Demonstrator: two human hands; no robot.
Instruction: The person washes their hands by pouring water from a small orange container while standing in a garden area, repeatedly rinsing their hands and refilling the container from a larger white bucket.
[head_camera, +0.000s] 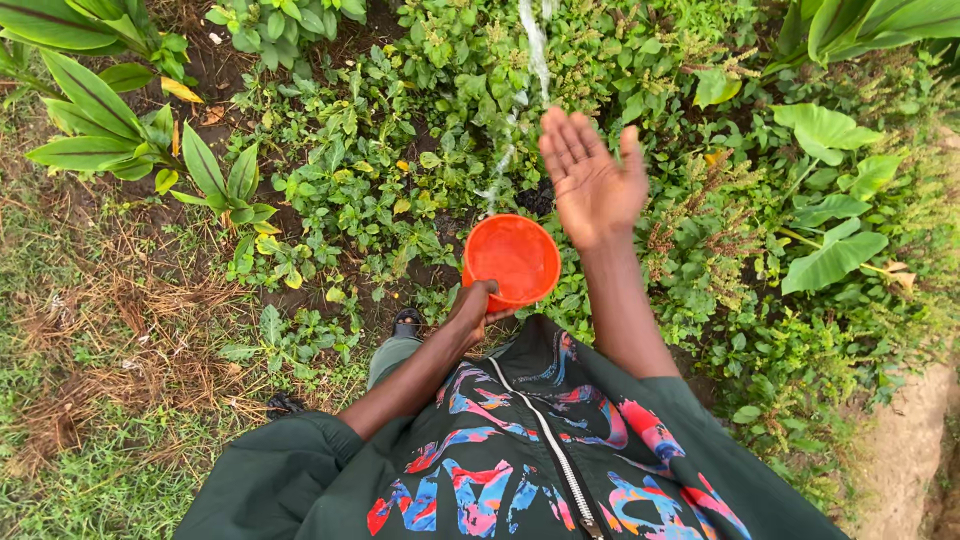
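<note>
My left hand (472, 310) grips the near rim of an orange plastic bowl (512, 258), held out over low green plants. My right hand (592, 178) is raised beyond the bowl, palm up with fingers spread and nothing in it. A streak of water (532, 50) flies through the air above the plants, past my right hand's fingertips. My dark green jacket with a colourful print fills the bottom of the view.
Dense low weeds and leafy plants (400, 170) cover dark soil ahead. Broad-leaved plants (110, 130) stand at the left and large-leaved plants (830, 230) at the right. Dry grass (110, 330) lies at the left, and a bare earth strip (910, 440) runs along the right edge.
</note>
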